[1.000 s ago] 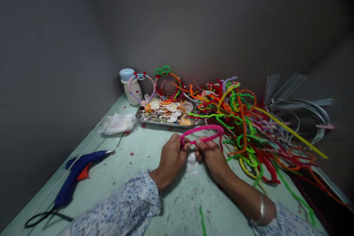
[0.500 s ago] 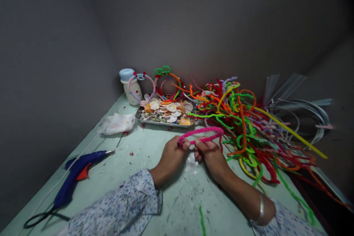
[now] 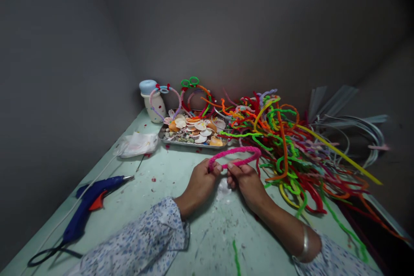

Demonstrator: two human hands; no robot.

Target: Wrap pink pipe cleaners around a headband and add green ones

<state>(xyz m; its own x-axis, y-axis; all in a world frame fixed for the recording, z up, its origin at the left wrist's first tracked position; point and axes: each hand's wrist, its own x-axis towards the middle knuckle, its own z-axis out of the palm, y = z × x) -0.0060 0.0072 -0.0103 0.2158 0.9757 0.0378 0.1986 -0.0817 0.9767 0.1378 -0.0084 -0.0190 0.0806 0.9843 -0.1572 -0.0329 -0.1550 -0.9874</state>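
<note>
Since a second ago, left hand [image 3: 200, 183] is sitting a touch further left, with its white blue-patterned sleeve [image 3: 142, 235] and the near-left end of the bright pink fuzzy ring [image 3: 241, 149] shifting along with it. Right hand [image 3: 249, 183] is barely moving.

Both hands are gripping: left is pinching the ring's left end between thumb and fingers, right is pinching its near side, fingertips just apart. Ring is being held tilted above the middle of the pale green worktop [image 3: 158, 198], in front of the shallow silver metal tray [image 3: 194, 144]. Right forearm is wearing a wide silver bangle [image 3: 305, 241].

Tray is sitting toward the far edge, carrying mixed shells [image 3: 201, 125]. A pink-and-lilac fuzzy hoop with light blue loops [image 3: 178, 96] and a multicoloured fuzzy hoop with green loops [image 3: 209, 99] are standing at it. White spotted jar with a light blue lid [image 3: 157, 105] is standing in the far-left corner.

Blue glue gun with orange trigger [image 3: 79, 220] is lying along the left edge, a white plastic packet [image 3: 139, 144] beyond it. Tangled multicoloured fuzzy stems [image 3: 284, 151] are covering the far-right part, some hanging past the right edge. Short green fuzzy piece [image 3: 236, 258] is lying at the near edge.
</note>
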